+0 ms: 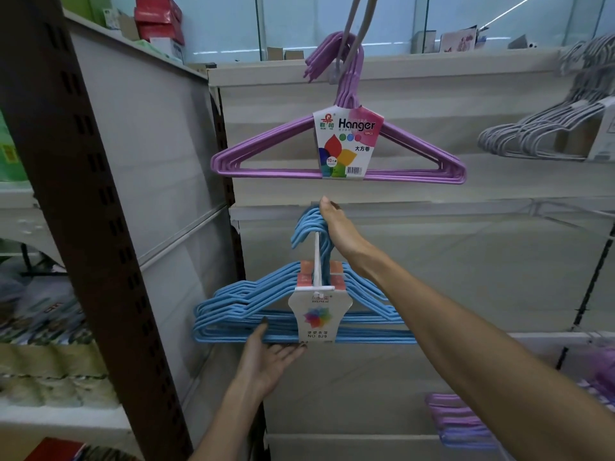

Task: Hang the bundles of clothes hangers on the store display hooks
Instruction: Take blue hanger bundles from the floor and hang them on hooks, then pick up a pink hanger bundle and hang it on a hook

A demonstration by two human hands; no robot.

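A bundle of blue hangers (233, 311) with a white label card hangs on a white display hook (317, 257) at the centre. My right hand (339, 227) grips the blue hook tops from the right. My left hand (269, 357) holds the bundle's bottom bars from below, thumb in front. Above, a purple hanger bundle (266, 144) with a "Hanger" card hangs from a grey hook (349, 38) near the top.
A dark slotted upright (100, 211) stands at the left with stocked shelves behind it. Grey hangers (539, 134) hang at the upper right. More purple hangers (456, 417) lie at the lower right. The beige back panel (466, 261) faces me.
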